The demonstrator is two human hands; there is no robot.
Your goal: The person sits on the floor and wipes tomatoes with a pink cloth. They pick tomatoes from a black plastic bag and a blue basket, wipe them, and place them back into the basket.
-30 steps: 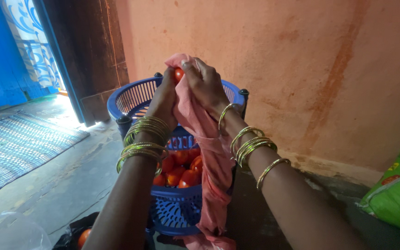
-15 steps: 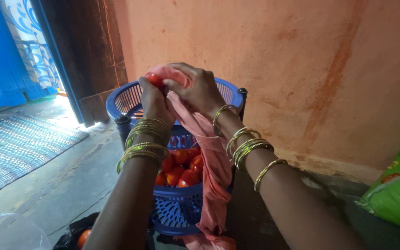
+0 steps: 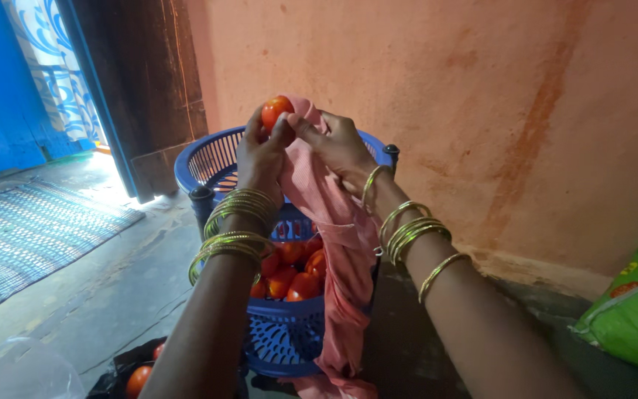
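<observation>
The tomato [image 3: 275, 111] has risen, now uncovered above the pink cloth [image 3: 334, 244].

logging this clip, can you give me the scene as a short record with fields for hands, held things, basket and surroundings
left hand: left hand holds a red tomato up in its fingertips
right hand: right hand pinches a pink cloth against the tomato
cloth: hangs down over the basket's front edge to the floor
basket: blue plastic basket, tiered, lower tier full of red tomatoes
wrists: gold bangles on both
surroundings: orange wall, striped mat, green sack
</observation>
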